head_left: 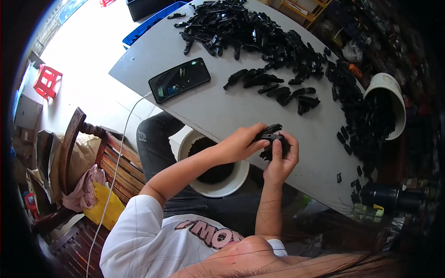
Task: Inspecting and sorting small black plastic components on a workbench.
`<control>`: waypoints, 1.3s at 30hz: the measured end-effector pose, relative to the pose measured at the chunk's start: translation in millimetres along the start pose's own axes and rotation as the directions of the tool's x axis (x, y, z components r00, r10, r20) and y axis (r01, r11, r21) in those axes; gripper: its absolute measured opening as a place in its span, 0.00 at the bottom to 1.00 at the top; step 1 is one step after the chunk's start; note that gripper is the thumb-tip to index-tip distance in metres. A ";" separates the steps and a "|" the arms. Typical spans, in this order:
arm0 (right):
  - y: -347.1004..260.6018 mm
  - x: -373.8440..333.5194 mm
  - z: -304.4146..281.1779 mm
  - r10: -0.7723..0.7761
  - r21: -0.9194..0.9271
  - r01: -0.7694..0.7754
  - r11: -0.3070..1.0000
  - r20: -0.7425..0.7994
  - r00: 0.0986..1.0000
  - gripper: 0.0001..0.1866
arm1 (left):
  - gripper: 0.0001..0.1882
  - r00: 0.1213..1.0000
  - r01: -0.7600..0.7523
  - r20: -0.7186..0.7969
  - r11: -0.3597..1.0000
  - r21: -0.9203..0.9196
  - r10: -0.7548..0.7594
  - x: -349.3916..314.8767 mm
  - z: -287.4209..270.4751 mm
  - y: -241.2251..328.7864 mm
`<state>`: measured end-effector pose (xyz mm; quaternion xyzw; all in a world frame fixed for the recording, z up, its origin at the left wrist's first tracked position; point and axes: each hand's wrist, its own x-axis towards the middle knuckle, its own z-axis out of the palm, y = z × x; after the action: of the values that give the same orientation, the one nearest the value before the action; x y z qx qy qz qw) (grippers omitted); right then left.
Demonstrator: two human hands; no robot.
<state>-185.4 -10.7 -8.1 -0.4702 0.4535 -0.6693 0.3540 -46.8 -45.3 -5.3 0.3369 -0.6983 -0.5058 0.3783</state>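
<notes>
Above the table's near edge, my left hand (246, 142) and my right hand (282, 158) meet, both closed around small black plastic parts (272, 136). My fingers partly cover these pieces, so their exact kind and number cannot be made out. Just beyond my hands lies a loose group of similar black parts (303, 100) on the white table (222, 109). A large heap of them (250, 30) spreads over the far side. Between my legs stands a white bucket (232, 187) with dark contents, partly hidden behind my left forearm.
A phone (180, 79) with a white cable (121, 153) lies at the table's left. On the right, a tipped white bucket (401, 116) spills black parts along the edge. A wooden chair (121, 162) stands at left, a red stool (47, 81) on the floor.
</notes>
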 end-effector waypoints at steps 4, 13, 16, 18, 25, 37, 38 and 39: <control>-7.6 8.4 4.0 0.079 0.029 -0.080 0.996 0.047 0.996 0.15 | 0.19 0.993 0.039 0.116 0.989 -0.145 -0.023 -4.3 -4.0 -2.7; 16.2 26.7 -14.1 0.290 0.226 -0.309 0.924 0.117 0.950 0.12 | 0.18 0.993 -0.084 0.095 0.968 0.237 0.063 16.3 -2.7 -14.3; 44.1 67.3 -43.7 0.243 0.124 -0.240 0.963 -0.017 0.970 0.10 | 0.22 0.979 -0.142 -0.045 0.816 0.561 0.201 64.9 -27.0 -41.3; 52.0 97.4 -50.8 0.250 0.116 -0.240 0.964 -0.082 0.965 0.09 | 0.24 0.947 -0.139 -0.124 0.723 0.677 0.297 100.3 -35.3 -60.8; 61.2 146.9 -25.8 -0.067 -0.862 0.351 0.364 0.352 0.934 0.17 | 0.26 0.956 -0.053 -0.048 0.331 0.942 0.288 146.6 -27.7 -80.1; 33.3 92.3 -28.9 0.026 -0.744 0.647 0.164 0.659 0.751 0.14 | 0.15 0.959 -0.069 -0.072 0.473 0.879 0.273 75.9 -39.7 -63.6; 31.9 88.8 -29.3 -0.025 -0.727 0.655 0.206 0.665 0.746 0.14 | 0.15 0.947 -0.087 -0.080 0.487 0.869 0.311 75.4 -40.7 -65.2; 31.1 85.6 -32.1 -0.028 -0.721 0.661 0.207 0.671 0.741 0.14 | 0.15 0.931 -0.116 -0.083 0.504 0.856 0.355 76.3 -40.3 -61.9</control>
<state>-240.7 -89.5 -15.7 -0.8378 0.5133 -0.1788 -0.0523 -43.4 -144.8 -42.3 0.4376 -0.8405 -0.0057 0.3195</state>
